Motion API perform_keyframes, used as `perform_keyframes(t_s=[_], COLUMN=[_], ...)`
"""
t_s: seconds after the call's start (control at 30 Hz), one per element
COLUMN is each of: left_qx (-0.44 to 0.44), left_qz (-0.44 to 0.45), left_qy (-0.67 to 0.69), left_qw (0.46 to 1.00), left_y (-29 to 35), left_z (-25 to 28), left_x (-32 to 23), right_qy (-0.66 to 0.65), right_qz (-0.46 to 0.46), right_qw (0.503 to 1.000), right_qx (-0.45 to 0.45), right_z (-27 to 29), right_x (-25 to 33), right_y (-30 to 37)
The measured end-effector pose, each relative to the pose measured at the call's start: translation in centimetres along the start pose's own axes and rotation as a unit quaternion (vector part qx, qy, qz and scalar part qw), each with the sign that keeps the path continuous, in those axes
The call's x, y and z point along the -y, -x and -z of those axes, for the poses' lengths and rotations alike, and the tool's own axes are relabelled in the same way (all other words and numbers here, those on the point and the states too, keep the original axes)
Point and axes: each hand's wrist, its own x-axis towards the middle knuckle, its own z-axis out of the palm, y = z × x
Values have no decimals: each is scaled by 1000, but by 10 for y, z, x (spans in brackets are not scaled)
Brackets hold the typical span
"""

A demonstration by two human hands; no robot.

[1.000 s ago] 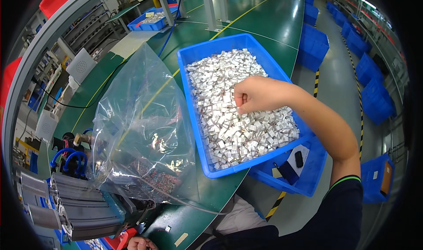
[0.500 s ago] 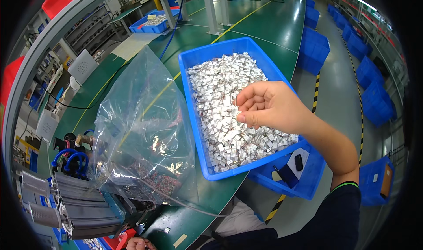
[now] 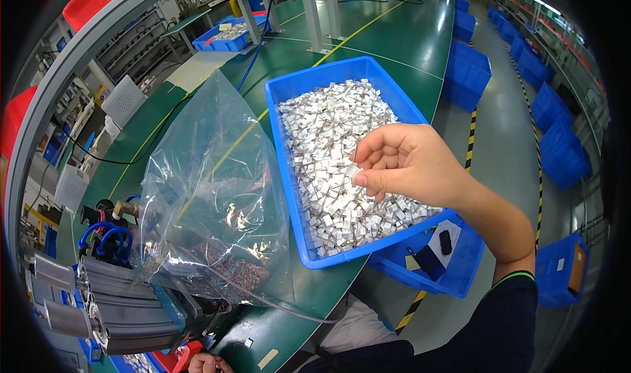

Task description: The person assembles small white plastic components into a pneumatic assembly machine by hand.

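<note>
A blue plastic tub (image 3: 279,146) full of small white connectors (image 3: 338,113) with short wires rests on the green bench. Over its right half is my right hand (image 3: 411,163), closed in a pinch. A small white connector (image 3: 353,169) shows at the tips of its thumb and forefinger. My left hand (image 3: 209,363) is at the bottom edge, mostly cut off by the picture, beside a red bin (image 3: 187,355). Its visible fingers are curled, and what they hold, if anything, is hidden.
Left of the tub stands a large clear plastic bag (image 3: 217,163) with small reddish pieces low inside. A grey metal machine (image 3: 128,307) with blue tubes stands at lower left. Under the tub's near right side, a lower blue bin (image 3: 460,268) holds a dark phone (image 3: 430,263).
My right hand has lowered very slightly over the tub, still pinched, and the connector at its fingertips shows more plainly. The left hand has hardly moved.
</note>
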Motion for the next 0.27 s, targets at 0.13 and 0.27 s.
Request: perform_keyframes(t_s=[0.13,0.27], left_qx=[1,11], left_qz=[-1,-4], left_qy=[2,3], left_qw=[1000,1000], left_y=[0,0], left_z=[0,1], left_x=[0,0], right_qy=[0,-1], right_qz=[7,12], right_qw=[1000,1000], right_qx=[0,7], right_z=[-1,1], right_x=[1,-1], right_y=[2,2])
